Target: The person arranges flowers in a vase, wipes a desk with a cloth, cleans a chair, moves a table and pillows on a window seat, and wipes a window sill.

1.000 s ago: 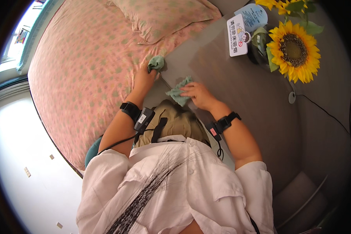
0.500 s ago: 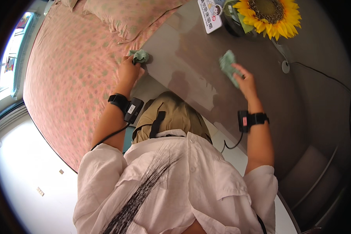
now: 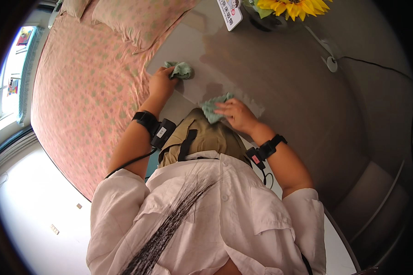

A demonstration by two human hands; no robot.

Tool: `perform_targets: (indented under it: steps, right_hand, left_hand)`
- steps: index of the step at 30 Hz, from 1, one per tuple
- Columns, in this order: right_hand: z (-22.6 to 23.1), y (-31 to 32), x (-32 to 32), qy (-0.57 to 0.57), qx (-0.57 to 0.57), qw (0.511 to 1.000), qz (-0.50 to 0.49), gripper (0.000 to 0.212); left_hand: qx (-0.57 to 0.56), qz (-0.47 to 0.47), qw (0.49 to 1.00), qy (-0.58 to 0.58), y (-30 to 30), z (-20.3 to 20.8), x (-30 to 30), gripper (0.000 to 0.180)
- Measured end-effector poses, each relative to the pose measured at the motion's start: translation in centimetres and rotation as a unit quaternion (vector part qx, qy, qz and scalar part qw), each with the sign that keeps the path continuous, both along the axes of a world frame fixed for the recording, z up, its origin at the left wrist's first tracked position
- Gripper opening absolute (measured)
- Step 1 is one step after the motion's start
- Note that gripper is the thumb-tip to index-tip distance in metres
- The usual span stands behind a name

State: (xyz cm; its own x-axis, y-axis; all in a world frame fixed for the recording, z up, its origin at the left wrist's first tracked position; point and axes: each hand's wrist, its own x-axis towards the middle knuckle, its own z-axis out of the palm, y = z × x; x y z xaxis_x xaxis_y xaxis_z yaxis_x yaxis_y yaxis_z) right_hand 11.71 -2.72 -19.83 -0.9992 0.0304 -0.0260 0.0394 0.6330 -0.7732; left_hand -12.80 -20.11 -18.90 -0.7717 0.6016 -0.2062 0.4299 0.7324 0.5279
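Observation:
My left hand [image 3: 162, 82] is closed on a bunched green cloth [image 3: 182, 70] above the left corner of the dark glossy tabletop [image 3: 298, 87], beside the bed. Under my right hand [image 3: 239, 114] lies a second green cloth [image 3: 211, 109], spread flatter at the table's near edge, close to my body. The fingers of that hand press on the cloth and are slightly smeared by motion. Wet, shiny patches and streaks show on the tabletop around both cloths.
A bed with a pink patterned sheet [image 3: 87, 101] and pillow [image 3: 133, 23] adjoins the table on the left. At the table's back stand a small white sign [image 3: 230, 16] and a sunflower [image 3: 293, 7] in a dark pot. A white cable holder [image 3: 331, 64] with a black cable is farther right.
My right hand has swept its cloth left and toward my body, to the near edge. My left hand and its cloth have shifted slightly right. The view has tilted a little.

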Motion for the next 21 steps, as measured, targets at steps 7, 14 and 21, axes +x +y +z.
perform_targets:
  steps: [7, 14, 21]
  right_hand:
    - [3.7, 3.9, 3.7, -0.207, -0.264, 0.941, 0.048, 0.033]
    - [1.9, 14.4, 5.4, 0.034, -0.007, 0.919, -0.393, 0.037]
    - [-1.0, 9.4, 2.9, 0.060, 0.120, 0.961, -0.240, 0.040]
  left_hand:
    - [0.003, -0.058, 0.998, -0.004, 2.0, 0.1, 2.2, 0.036]
    - [-0.047, -0.098, 0.994, 0.009, 4.7, 1.0, 3.7, 0.027]
    - [-0.099, -0.077, 0.992, -0.014, 5.8, 1.2, 2.9, 0.026]
